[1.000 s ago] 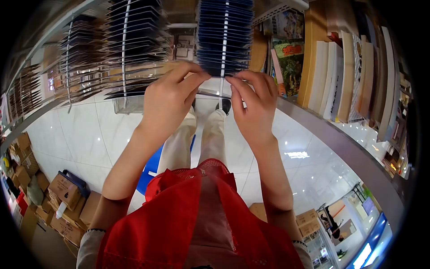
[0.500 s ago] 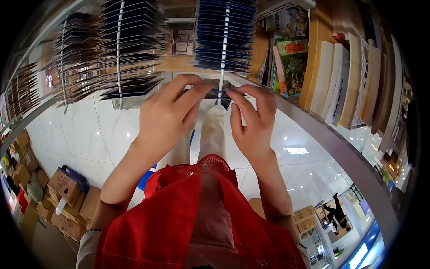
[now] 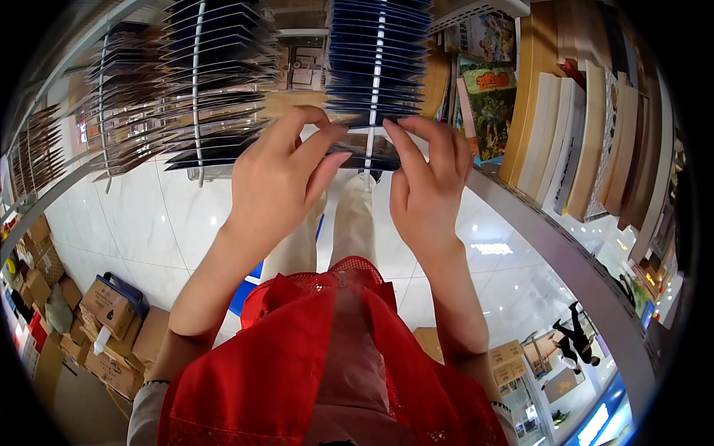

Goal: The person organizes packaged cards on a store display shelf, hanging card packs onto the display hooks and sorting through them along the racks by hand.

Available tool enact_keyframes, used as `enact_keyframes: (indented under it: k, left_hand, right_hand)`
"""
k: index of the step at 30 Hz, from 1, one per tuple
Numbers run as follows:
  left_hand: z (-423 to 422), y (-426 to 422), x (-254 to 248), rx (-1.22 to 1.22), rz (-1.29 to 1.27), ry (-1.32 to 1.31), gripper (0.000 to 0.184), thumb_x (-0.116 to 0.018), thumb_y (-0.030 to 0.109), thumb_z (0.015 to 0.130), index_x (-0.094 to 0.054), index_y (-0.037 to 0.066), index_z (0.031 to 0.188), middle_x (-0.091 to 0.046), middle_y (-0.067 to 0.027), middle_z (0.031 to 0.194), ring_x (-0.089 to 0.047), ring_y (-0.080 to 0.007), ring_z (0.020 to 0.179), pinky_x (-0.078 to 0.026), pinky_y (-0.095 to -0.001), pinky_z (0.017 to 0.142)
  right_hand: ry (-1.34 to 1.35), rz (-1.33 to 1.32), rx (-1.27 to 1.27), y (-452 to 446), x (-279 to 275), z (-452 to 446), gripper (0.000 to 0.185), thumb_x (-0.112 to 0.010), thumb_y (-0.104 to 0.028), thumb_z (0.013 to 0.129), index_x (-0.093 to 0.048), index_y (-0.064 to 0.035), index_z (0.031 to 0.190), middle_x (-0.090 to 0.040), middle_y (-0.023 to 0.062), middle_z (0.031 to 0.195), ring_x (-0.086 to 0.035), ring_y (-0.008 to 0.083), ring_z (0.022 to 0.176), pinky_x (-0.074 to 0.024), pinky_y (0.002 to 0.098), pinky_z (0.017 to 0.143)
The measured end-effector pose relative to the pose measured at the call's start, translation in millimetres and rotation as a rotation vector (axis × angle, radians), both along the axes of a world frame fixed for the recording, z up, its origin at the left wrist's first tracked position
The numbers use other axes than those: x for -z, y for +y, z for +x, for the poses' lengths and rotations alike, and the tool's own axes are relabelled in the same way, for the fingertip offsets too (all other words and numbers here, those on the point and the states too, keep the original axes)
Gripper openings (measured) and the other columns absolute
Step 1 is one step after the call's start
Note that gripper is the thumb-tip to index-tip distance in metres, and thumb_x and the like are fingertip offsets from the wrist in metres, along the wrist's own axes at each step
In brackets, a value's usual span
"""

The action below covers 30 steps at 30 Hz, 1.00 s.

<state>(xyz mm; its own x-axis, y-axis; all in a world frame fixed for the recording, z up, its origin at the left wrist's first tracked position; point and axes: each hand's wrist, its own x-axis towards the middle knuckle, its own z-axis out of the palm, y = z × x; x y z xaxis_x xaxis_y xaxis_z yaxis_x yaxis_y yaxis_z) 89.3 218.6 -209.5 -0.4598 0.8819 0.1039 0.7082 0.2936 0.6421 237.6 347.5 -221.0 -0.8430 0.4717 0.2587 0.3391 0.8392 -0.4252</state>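
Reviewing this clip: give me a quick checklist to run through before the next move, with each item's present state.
1. Hands either side of the white hook: ok, left hand and right hand flank it.
2. Front packet still short of the hook's tip: ok.
3. Packets all evenly together: not ok, the front packet sits apart from the blue packets behind.
4. Firm grip: cannot tell, fingers hide the contact.
5. Left hand clear of the neighbouring packets: cannot tell, they overlap in view.
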Motion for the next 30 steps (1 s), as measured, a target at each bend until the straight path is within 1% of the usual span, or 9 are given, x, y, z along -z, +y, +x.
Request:
enact_keyframes:
  k: [11, 17, 20, 23, 24, 26, 27, 28, 30]
  left_hand:
    - [5.5, -8.0, -2.0, 0.024, -0.012, -0.050, 0.022, -0.071, 0.010, 0.083, -0.071, 0.007, 0.105, -0.061, -0.0046, 0.103, -0.053, -0.0185, 0.060, -0.045, -0.0308, 0.055]
    - [3.7, -4.0, -2.7, 0.023, 0.009, -0.039, 0.018, -0.070, 0.010, 0.083, -0.070, 0.006, 0.101, -0.061, -0.0044, 0.103, -0.053, -0.0185, 0.060, -0.045, -0.0307, 0.056]
    - [2.9, -4.4, -3.0, 0.037, -0.002, -0.048, 0.021, -0.069, 0.010, 0.085, -0.070, 0.006, 0.105, -0.060, -0.0056, 0.104, -0.054, -0.0190, 0.062, -0.045, -0.0305, 0.057]
    - [2.8, -0.3, -2.7, -0.006, 0.061, -0.034, 0.028, -0.068, 0.010, 0.086, -0.069, 0.007, 0.113, -0.058, -0.0068, 0.108, -0.053, -0.0196, 0.066, -0.046, -0.0305, 0.059]
    - [2.4, 1.7, -2.9, -0.015, 0.051, -0.012, 0.031, -0.070, 0.013, 0.084, -0.068, 0.007, 0.114, -0.058, -0.0065, 0.108, -0.054, -0.0194, 0.066, -0.046, -0.0305, 0.059]
    - [1.2, 6.2, -2.4, -0.034, 0.031, 0.032, 0.038, -0.074, 0.019, 0.081, -0.066, 0.007, 0.116, -0.057, -0.0061, 0.108, -0.056, -0.0191, 0.068, -0.047, -0.0304, 0.059]
    - [0.8, 8.0, -0.8, -0.041, 0.027, 0.042, 0.038, -0.074, 0.019, 0.081, -0.066, 0.007, 0.116, -0.057, -0.0059, 0.108, -0.055, -0.0190, 0.067, -0.047, -0.0302, 0.059]
    - [0.4, 9.5, 1.2, -0.046, 0.023, 0.052, 0.038, -0.074, 0.020, 0.081, -0.067, 0.007, 0.117, -0.057, -0.0058, 0.108, -0.054, -0.0190, 0.067, -0.047, -0.0300, 0.059]
    - [0.2, 10.1, 2.7, -0.051, 0.017, 0.067, 0.038, -0.074, 0.020, 0.082, -0.067, 0.007, 0.116, -0.057, -0.0055, 0.108, -0.054, -0.0188, 0.066, -0.047, -0.0299, 0.060]
  right_hand:
    - [-0.061, -0.051, 0.018, -13.9, -7.8, 11.7, 0.051, -0.064, 0.001, 0.067, -0.066, -0.0089, 0.117, -0.056, 0.0043, 0.116, -0.051, 0.0284, 0.105, -0.0379, 0.0448, 0.092]
    - [-0.073, -0.064, 0.012, -14.5, -11.7, 12.3, 0.051, -0.064, 0.000, 0.066, -0.066, -0.0078, 0.117, -0.057, 0.0044, 0.114, -0.051, 0.0281, 0.102, -0.0383, 0.0444, 0.090]
    - [-0.077, -0.065, -0.005, -13.0, -11.8, 13.1, 0.052, -0.063, 0.000, 0.067, -0.065, -0.0068, 0.119, -0.055, 0.0063, 0.114, -0.051, 0.0280, 0.101, -0.0383, 0.0446, 0.089]
    - [0.005, -0.096, 0.069, -11.5, -10.0, 8.3, 0.054, -0.061, 0.000, 0.067, -0.063, -0.0062, 0.121, -0.054, 0.0088, 0.117, -0.052, 0.0286, 0.101, -0.0381, 0.0455, 0.090]
    - [0.006, -0.088, 0.073, -10.2, -9.9, 6.5, 0.056, -0.060, 0.001, 0.068, -0.062, -0.0056, 0.123, -0.052, 0.0107, 0.119, -0.051, 0.0295, 0.102, -0.0380, 0.0463, 0.092]
    - [0.000, -0.056, 0.061, -6.0, -10.8, -1.1, 0.055, -0.061, 0.001, 0.068, -0.061, -0.0054, 0.123, -0.052, 0.0104, 0.120, -0.051, 0.0301, 0.103, -0.0380, 0.0464, 0.092]
    - [-0.004, -0.040, 0.055, -4.2, -10.2, -4.5, 0.055, -0.061, 0.001, 0.069, -0.061, -0.0052, 0.123, -0.053, 0.0103, 0.120, -0.051, 0.0303, 0.103, -0.0380, 0.0465, 0.093]
    - [-0.035, -0.074, 0.050, -3.0, -8.5, -6.8, 0.055, -0.055, 0.009, 0.071, -0.062, -0.0056, 0.123, -0.056, 0.0103, 0.119, -0.052, 0.0295, 0.105, -0.0367, 0.0436, 0.096]
    - [-0.046, -0.062, 0.052, -3.6, -6.7, -10.4, 0.053, -0.055, 0.008, 0.070, -0.063, -0.0056, 0.121, -0.057, 0.0095, 0.119, -0.052, 0.0292, 0.105, -0.0370, 0.0438, 0.096]
